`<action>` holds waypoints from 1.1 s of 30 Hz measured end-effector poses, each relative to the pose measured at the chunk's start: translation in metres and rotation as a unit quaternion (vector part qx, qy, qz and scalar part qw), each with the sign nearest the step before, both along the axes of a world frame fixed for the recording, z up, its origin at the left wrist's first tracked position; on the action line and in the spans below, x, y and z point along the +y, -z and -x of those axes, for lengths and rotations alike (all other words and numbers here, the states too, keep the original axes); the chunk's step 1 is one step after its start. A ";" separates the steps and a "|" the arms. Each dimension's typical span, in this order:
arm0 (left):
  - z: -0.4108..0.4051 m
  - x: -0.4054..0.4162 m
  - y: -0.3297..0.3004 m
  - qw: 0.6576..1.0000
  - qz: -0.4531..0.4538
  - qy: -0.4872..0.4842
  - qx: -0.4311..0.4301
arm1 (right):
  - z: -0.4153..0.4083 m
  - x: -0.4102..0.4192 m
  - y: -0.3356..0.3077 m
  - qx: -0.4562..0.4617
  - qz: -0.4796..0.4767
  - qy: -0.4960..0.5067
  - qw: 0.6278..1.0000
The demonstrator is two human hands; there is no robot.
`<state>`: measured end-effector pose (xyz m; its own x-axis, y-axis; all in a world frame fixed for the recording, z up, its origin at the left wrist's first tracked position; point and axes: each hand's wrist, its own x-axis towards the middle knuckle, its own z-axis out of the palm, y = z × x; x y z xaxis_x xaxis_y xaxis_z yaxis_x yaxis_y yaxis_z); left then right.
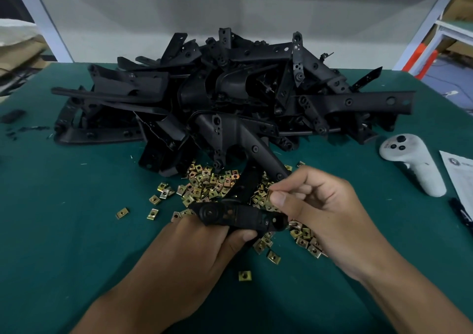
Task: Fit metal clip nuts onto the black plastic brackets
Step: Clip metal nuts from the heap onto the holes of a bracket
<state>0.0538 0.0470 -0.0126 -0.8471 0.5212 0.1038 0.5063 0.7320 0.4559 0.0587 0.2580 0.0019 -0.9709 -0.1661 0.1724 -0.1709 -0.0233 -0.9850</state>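
Green matting (76, 231) covers the bench. Above scattered clip nuts (212, 182), the left hand (194, 254) grips a black bracket (238, 214); the right hand (320, 211), just beside its end, pinches one clip nut (268, 195). Behind lies a bracket pile (230, 90).

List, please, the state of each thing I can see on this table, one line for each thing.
Left hand: grips the held bracket from below.
Held bracket: lifted above the clip nuts, no nut visibly fitted.
Right hand: fingers pinch one clip nut.
Pinched clip nut: not yet on the bracket.
Loose clip nuts: scattered on the green mat.
Bracket pile: heaped, untouched.
White controller: lying flat, apart.
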 end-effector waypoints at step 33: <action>0.004 -0.007 0.011 0.992 -0.121 -0.018 -0.022 | 0.002 0.008 -0.001 0.012 -0.121 -0.068 0.990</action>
